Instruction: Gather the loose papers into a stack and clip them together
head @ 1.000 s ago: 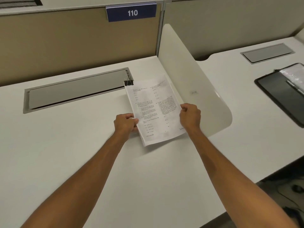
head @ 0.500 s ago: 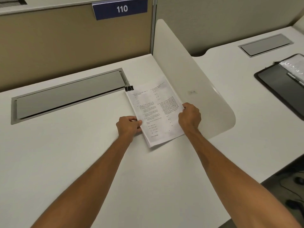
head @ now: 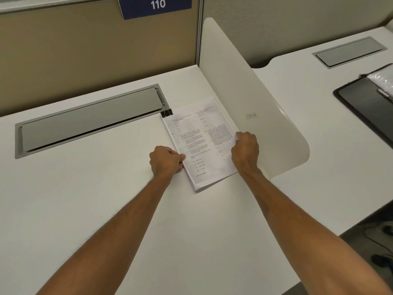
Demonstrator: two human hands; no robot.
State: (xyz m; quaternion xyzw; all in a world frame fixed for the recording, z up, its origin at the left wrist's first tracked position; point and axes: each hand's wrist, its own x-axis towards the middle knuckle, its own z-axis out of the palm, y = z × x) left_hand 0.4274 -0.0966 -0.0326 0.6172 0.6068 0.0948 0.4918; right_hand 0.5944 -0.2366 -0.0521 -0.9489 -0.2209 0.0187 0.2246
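Observation:
A stack of printed papers lies flat on the white desk, turned slightly counter-clockwise. A black binder clip with silver handles sits on the stack's far left corner. My left hand pinches the stack's left edge. My right hand grips its right edge, close to the divider. Several sheet edges show at the near corner of the stack.
A white curved divider panel stands just right of the papers. A grey cable-tray lid is set into the desk behind them. On the neighbouring desk lie a black clipboard-like pad and another grey lid. A sign reads 110.
The stack has come down from a slightly lifted hold and now lies flat on the desk. Both hands stay on its side edges. The view has shifted a little.

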